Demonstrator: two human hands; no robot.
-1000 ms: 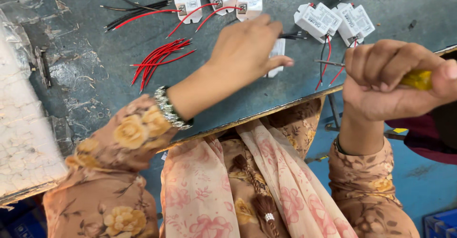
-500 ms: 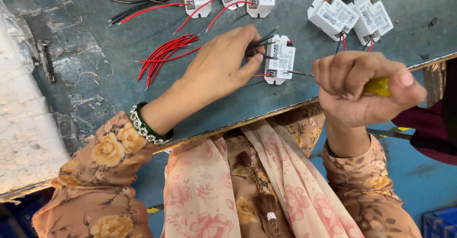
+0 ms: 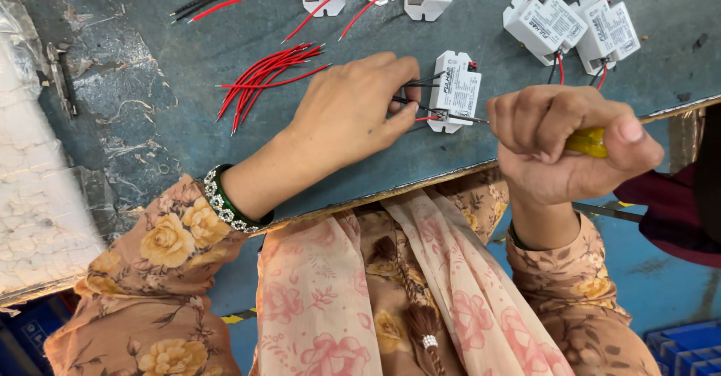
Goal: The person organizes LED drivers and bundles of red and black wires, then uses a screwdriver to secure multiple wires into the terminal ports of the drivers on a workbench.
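The blue-grey surface point(image 3: 188, 120) ends in a worn edge running from 8 o'clock up to 3 o'clock, just under both hands, with bare room to the left around 9 o'clock. The white driver box point(image 3: 455, 90) lies near that edge at centre. The left hand point(image 3: 353, 117) rests at its 9 o'clock side, fingers pinched together on the thin wires point(image 3: 420, 102) entering it. The right hand point(image 3: 567, 147), at 3 o'clock, is fisted tight around a yellow-handled screwdriver point(image 3: 587, 141), its thin shaft reaching the box. Loose red wires point(image 3: 263, 79) lie at 10 o'clock; more white boxes point(image 3: 571, 27) sit at 1 o'clock.
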